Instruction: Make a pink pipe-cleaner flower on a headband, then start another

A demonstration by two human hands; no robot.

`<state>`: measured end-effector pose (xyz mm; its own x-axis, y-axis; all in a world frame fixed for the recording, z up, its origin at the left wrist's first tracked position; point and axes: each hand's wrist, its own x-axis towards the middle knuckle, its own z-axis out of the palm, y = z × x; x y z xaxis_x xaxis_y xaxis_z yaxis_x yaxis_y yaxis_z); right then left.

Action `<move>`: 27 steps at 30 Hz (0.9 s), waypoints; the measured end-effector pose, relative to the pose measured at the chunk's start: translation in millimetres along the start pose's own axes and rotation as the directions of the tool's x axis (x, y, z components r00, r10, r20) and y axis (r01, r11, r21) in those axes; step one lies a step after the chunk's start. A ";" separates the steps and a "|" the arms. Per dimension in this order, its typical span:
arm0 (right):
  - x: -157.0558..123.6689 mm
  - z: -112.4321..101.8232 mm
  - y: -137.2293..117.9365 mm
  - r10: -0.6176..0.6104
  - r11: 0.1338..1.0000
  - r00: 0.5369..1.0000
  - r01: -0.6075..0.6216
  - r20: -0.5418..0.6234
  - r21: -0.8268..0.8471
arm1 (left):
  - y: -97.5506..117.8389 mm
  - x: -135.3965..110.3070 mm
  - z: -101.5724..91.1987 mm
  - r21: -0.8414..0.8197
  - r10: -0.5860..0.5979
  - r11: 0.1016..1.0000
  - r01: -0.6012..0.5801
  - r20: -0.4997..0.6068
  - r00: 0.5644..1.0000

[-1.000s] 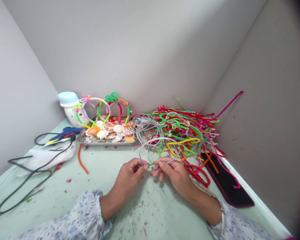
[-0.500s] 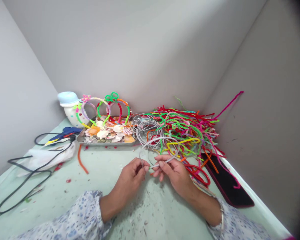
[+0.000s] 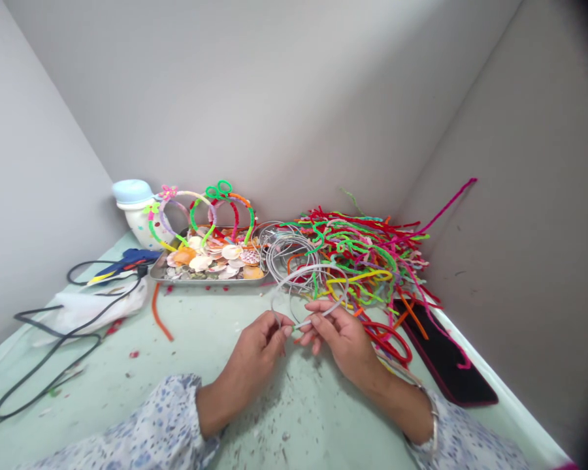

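Observation:
My left hand (image 3: 257,346) and my right hand (image 3: 340,336) meet low in the middle, both pinched on one end of a plain grey headband (image 3: 308,273) that arches up behind the fingers. A green pipe cleaner (image 3: 314,284) stands close to the band, just above my right fingers. Behind it lies a big heap of coloured pipe cleaners (image 3: 367,251), with a stack of bare grey headbands (image 3: 284,248) at its left edge.
A metal tray of seashells (image 3: 210,261) sits at the back left with decorated headbands (image 3: 200,209) standing in it, beside a white jar (image 3: 137,212). A glue gun (image 3: 122,264), black cable (image 3: 53,339), an orange pipe cleaner (image 3: 159,313) and a dark phone (image 3: 445,356) lie around.
The grey headband has turned in my fingers and its arch has risen slightly. The green bit between my fingertips is no longer visible. Both hands stay in place.

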<state>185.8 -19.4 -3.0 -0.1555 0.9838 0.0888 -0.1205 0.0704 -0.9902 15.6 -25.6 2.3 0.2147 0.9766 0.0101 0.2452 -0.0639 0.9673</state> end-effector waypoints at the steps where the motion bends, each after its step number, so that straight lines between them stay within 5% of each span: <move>1: 0.0 0.0 0.1 -0.003 1.000 1.000 0.003 -0.006 -0.009 | 0.1 0.1 -0.2 -0.001 -0.005 1.000 0.005 0.007 1.000; 27: 3.1 -1.2 -4.4 -0.051 0.994 0.986 0.034 -0.157 -0.108 | -9.1 5.4 -2.5 -0.124 -0.061 0.990 0.070 0.080 0.995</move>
<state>186.9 -16.5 1.6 0.0068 0.9926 0.1214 -0.0191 0.1215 -0.9924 12.2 -19.2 -5.8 0.2742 0.9592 -0.0688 0.1402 0.0309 0.9896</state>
